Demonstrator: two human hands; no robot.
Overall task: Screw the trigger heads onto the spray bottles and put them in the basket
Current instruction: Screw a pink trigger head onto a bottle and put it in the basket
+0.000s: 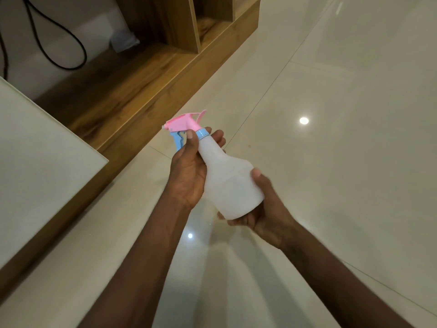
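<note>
A white translucent spray bottle [230, 183] is held tilted in mid-air over the floor, its neck pointing up and left. On its neck sits a pink trigger head [185, 121] with a blue lever and a blue collar [203, 134]. My left hand [189, 171] wraps round the neck just below the collar, thumb up by the collar. My right hand [267, 209] cups the bottle's base from below, thumb on its side. No basket is in view.
A white-topped table [40, 162] with a wooden edge fills the left side. Behind it stands a wooden shelf unit [165, 55] with a black cable [59, 43] hanging by the wall. Glossy cream floor tiles [343, 114] spread to the right.
</note>
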